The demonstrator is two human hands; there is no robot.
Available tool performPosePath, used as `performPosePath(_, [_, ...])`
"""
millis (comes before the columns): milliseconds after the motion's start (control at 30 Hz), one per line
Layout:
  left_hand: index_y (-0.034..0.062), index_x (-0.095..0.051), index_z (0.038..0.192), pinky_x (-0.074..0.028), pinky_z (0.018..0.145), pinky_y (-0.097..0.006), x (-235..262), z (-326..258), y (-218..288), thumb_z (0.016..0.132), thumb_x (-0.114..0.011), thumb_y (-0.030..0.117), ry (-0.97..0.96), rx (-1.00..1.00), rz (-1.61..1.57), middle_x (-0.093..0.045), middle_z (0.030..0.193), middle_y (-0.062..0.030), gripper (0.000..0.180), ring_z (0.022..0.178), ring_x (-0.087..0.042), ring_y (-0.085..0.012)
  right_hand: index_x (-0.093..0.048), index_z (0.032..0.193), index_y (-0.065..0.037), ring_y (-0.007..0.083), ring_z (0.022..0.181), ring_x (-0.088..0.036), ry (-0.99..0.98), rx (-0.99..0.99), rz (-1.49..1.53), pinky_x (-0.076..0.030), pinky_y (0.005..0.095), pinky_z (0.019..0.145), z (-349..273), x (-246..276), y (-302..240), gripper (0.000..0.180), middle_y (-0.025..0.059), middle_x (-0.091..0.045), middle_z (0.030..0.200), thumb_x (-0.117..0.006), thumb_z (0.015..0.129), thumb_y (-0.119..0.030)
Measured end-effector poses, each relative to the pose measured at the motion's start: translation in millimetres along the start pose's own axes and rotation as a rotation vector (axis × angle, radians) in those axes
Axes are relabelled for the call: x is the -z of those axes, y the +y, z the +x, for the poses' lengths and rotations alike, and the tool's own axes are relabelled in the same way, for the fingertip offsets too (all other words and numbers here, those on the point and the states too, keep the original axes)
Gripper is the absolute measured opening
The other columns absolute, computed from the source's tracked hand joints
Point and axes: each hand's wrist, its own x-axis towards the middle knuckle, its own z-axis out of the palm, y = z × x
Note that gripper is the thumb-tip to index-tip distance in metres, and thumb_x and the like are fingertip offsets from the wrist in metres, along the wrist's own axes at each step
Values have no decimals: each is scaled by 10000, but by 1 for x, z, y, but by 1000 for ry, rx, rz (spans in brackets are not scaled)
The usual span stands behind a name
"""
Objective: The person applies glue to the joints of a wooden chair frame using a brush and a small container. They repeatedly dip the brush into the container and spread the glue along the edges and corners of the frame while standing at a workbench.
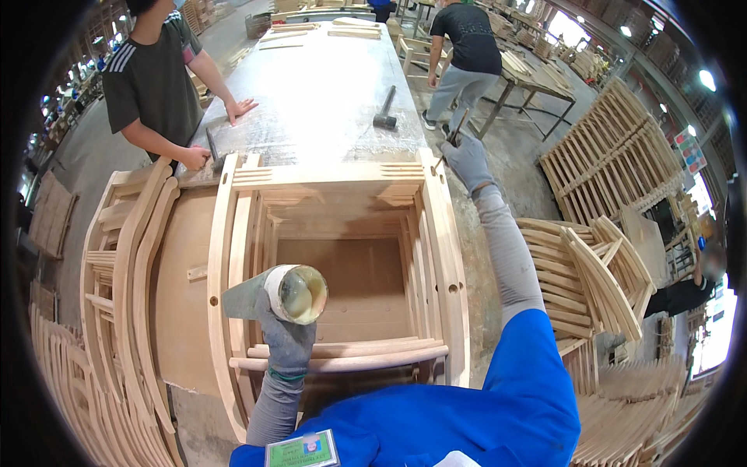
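My left hand (pixel 288 342), in a grey glove, is wrapped round a tub of pale, creamy paste (pixel 299 294), its mouth turned up toward me. A flat grey-green piece (pixel 244 297) juts out to the left beside the tub; I cannot tell whether it is joined to it. My right hand (pixel 470 162), also gloved, is raised past the far right corner of a light wooden frame (pixel 331 173). Its fingers are closed on a thin stick (pixel 464 123), whose far tip is too small to make out. The frame lies on similar stacked frames, with round holes in its side rails.
A film-covered table (pixel 334 86) stretches away, bearing a mallet (pixel 385 109). At its left edge a co-worker (pixel 159 86) holds a hammer (pixel 212 146). Curved wooden parts (pixel 144 257) stand at left; chair frames (pixel 583 272) are piled at right. Another person (pixel 467 39) bends beyond.
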Motion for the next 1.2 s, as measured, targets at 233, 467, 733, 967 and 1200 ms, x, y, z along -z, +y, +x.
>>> performPosePath(233, [116,-518,1204,-478,912,-429,-22,-12,15,933,-437,441,-87,-6,-98,-580,1165,-53,431,1071,-556,-232,-595,788,22,354,686,-598,113,2,54,-443,411,624,-2,4,1,260,198,-611,710,-651,773,-232])
performPosePath(467, [124,-518,1212,-475,901,-448,-22,-31,43,924,-437,467,-108,-79,-81,-575,1178,-58,455,1077,-555,-243,-603,903,-6,266,763,-617,-41,212,62,-462,350,667,-55,14,-11,175,172,-628,809,-627,769,-117])
performPosePath(733, [71,-443,1289,-439,971,-439,-13,-53,72,972,-360,394,-229,-331,72,-499,1285,-83,460,1167,-498,-244,-590,925,47,160,800,-617,-212,-45,1025,-511,261,756,-174,51,-178,108,101,-638,862,-607,819,45])
performPosePath(967, [35,-359,1331,-434,983,-419,14,-78,78,950,-449,284,-337,-584,171,-426,1328,-142,464,1210,-452,-259,-591,907,2,196,856,-640,-241,420,1041,-529,287,731,-256,15,-254,173,164,-656,939,-688,768,37])
performPosePath(1200, [16,-403,1302,-423,968,-346,-7,-93,106,944,-356,391,-255,-612,95,-515,1231,-136,521,1117,-528,-233,-579,921,-11,253,842,-655,-279,279,1101,-537,308,703,-294,-2,-274,182,178,-650,935,-667,770,41])
